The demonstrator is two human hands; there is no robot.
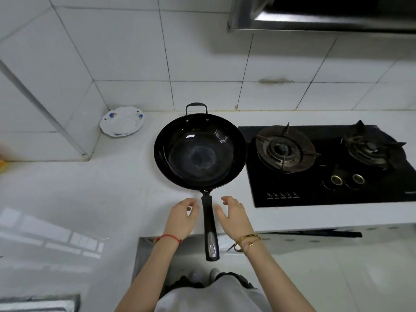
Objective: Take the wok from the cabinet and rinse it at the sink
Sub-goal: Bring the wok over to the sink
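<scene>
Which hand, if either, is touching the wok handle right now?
Apart, both. The head view shows white countertop between the wok handle and the left hand, and again between it and the right hand; both hands are open.

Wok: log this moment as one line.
wok: on counter, handle past edge | left hand: open, beside handle | right hand: open, beside handle

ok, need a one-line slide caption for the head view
Both hands, left hand and right hand, flank the handle of a black wok on the counter beside the gas hob.

The white counter [78, 188] carries a black wok [199, 152], a floral plate [122, 121] and a gas hob [326, 165].
</scene>
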